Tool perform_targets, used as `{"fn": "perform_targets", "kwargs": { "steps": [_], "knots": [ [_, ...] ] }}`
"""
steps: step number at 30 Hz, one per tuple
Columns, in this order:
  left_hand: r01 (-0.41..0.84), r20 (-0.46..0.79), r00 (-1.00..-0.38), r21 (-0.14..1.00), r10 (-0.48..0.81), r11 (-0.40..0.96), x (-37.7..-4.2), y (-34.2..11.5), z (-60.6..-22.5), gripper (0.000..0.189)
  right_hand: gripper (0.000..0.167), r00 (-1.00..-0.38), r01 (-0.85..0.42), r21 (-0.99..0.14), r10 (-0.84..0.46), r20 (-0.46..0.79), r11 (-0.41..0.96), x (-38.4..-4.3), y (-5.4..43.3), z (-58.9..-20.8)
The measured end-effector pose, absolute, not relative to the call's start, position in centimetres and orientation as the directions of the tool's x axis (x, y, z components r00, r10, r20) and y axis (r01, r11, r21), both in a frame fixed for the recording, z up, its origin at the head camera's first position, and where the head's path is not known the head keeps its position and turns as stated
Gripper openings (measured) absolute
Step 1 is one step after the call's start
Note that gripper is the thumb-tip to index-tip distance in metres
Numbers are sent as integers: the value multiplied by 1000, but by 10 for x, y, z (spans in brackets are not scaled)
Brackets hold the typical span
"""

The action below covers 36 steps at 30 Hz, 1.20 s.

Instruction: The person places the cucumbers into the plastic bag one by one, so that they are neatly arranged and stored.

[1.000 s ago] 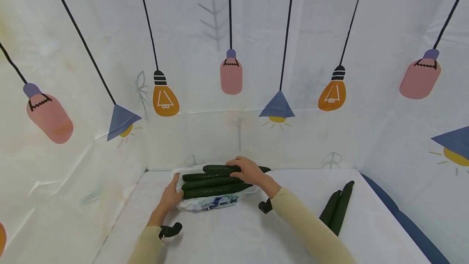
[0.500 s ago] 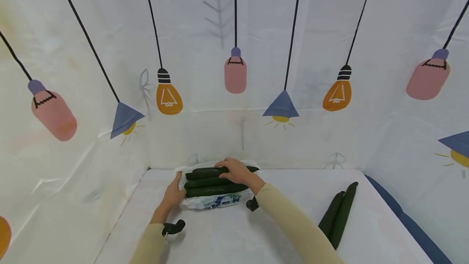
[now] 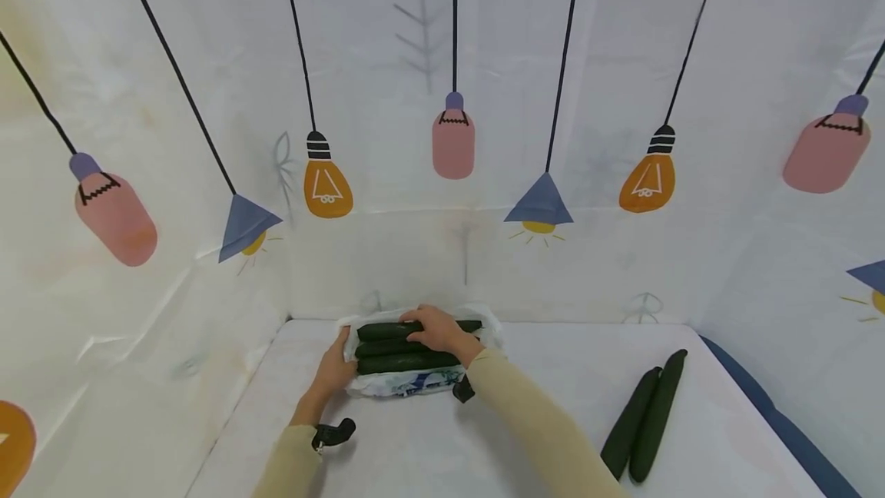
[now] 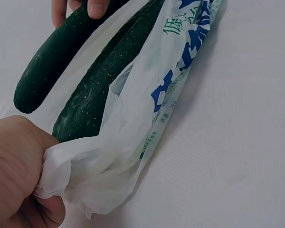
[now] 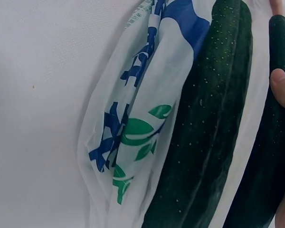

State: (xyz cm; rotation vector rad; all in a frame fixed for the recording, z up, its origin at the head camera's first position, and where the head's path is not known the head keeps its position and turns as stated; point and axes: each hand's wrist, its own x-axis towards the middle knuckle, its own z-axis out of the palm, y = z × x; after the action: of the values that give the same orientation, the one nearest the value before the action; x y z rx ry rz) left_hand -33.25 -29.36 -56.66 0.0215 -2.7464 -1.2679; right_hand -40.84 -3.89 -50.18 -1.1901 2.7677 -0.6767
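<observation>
A white plastic bag with blue and green print lies at the back of the table, its mouth spread open around several dark green cucumbers. The left hand pinches the bag's left edge; in the left wrist view the thumb and fingers grip the bunched plastic. From above, the right hand grips the rearmost cucumber. In the right wrist view the thumb presses on that cucumber, beside another one lying within the bag. The right fingers are partly hidden there.
Two more cucumbers lie side by side on the right part of the white table. A white sheet printed with lamps hangs just behind the table. Black wrist devices jut from both wrists.
The right hand has moved left with the rearmost cucumber, whose tip stuck out past the bag and now lies within its outline. The left hand keeps its hold. The camera view has shifted slightly.
</observation>
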Motion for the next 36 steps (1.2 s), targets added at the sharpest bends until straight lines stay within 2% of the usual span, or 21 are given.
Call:
{"fn": "perform_targets", "kwargs": {
  "steps": [21,26,36],
  "knots": [
    [37,125,-988,752,-88,658,-328,-293,-577,82,42,-717,-670,-376,-690,102,640,-407,-47,-514],
    [59,150,-985,755,-85,653,-329,-293,-577,81,40,-729,-656,-392,-676,107,645,-412,-50,-516],
    [59,161,-983,743,-92,666,-328,-294,-579,81,38,-748,-605,-494,-659,83,625,-419,-52,-513]
  ]
}}
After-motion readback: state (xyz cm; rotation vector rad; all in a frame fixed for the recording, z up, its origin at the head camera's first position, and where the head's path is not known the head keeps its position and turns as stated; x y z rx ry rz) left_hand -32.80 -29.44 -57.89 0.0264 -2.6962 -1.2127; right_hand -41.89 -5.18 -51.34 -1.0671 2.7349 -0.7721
